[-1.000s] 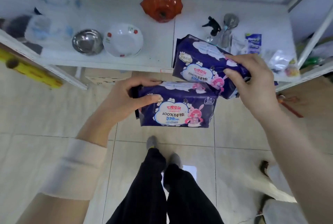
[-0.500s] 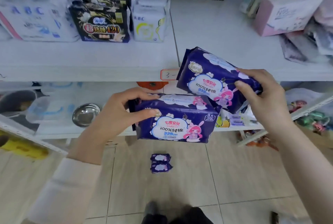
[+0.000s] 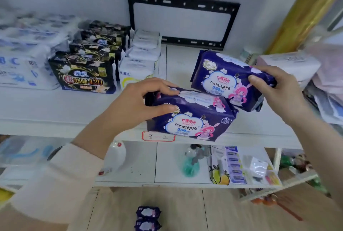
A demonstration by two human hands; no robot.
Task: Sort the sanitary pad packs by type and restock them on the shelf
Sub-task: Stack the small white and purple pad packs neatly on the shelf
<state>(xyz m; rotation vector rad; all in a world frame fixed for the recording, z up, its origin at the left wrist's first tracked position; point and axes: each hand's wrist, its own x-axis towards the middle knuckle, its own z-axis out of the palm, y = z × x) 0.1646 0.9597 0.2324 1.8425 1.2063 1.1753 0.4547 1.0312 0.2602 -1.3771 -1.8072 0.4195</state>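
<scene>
My left hand (image 3: 137,102) grips a dark purple pad pack (image 3: 193,119) by its left end, level with the front edge of the white shelf (image 3: 55,108). A second identical purple pad pack (image 3: 222,78) is held by my right hand (image 3: 278,87) at its right end, tilted, over the shelf's bare right-middle stretch. On the shelf to the left stand black pad packs (image 3: 83,73) in a row, white ABC packs (image 3: 139,60) beside them, and larger white packs (image 3: 20,63) at the far left. Two more purple packs (image 3: 147,218) lie on the floor below.
A black metal frame (image 3: 182,19) leans on the wall behind the shelf. Pink and white packs (image 3: 289,65) pile up at the right end. The lower shelf (image 3: 167,175) holds a white bowl, a green spray bottle and small packets. A label (image 3: 157,136) marks the shelf edge.
The view has risen from the lower shelf to the pad shelf. Both hands have lifted their purple packs up to shelf level, the right one now over the shelf surface.
</scene>
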